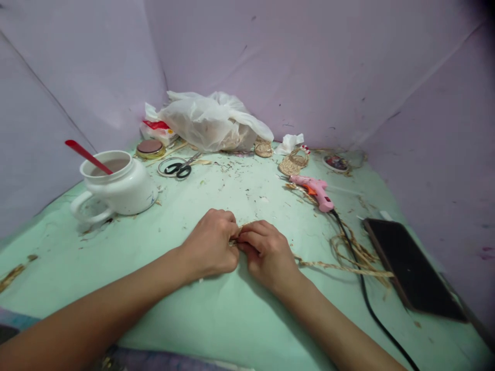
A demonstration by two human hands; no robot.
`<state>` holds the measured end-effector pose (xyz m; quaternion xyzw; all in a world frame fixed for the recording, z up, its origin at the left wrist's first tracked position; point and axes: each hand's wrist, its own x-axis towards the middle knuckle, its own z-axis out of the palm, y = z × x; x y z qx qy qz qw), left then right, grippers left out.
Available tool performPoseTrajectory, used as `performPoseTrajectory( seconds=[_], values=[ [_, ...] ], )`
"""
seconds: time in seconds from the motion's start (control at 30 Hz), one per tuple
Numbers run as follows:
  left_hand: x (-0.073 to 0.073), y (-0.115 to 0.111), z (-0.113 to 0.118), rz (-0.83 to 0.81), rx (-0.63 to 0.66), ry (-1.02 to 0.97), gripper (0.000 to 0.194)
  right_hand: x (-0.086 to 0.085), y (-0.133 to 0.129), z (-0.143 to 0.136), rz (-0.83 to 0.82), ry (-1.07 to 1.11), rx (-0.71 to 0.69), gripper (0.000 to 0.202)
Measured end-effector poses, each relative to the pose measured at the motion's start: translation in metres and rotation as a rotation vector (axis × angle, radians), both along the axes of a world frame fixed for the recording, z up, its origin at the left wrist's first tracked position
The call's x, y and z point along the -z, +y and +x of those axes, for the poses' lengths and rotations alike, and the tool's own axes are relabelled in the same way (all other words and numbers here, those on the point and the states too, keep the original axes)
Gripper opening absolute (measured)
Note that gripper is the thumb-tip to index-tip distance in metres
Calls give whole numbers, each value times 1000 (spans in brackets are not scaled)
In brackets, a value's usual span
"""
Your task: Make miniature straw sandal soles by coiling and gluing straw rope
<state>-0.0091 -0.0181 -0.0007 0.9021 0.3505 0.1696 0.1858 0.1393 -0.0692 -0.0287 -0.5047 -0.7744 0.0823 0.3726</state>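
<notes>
At the middle of the green tabletop [216,324], my left hand [214,242] and my right hand [268,252] meet with fingers closed. Between them is a small piece of braided straw cord [233,241], mostly hidden by the fingers. Both hands pinch it. From behind my right hand a twisted length of straw cord [328,265] runs right along the table towards a phone. A pink glue gun [315,189] lies beyond my right hand, its black cable [363,288] trailing to the front right.
To the left stands a white mug [126,188] with a red handle sticking out. Black-handled scissors [181,167], a white plastic bag [212,123] and small woven baskets [291,164] lie at the back. Loose straw strands [348,245] sit beside the dark phone [412,268].
</notes>
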Motion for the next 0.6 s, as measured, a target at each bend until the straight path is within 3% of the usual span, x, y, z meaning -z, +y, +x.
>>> performPoseTrajectory(
  seconds=[0.6],
  values=[
    [3,-4,0,60,-40,23,11,4,1,-7,32,-6,66,29]
  ],
)
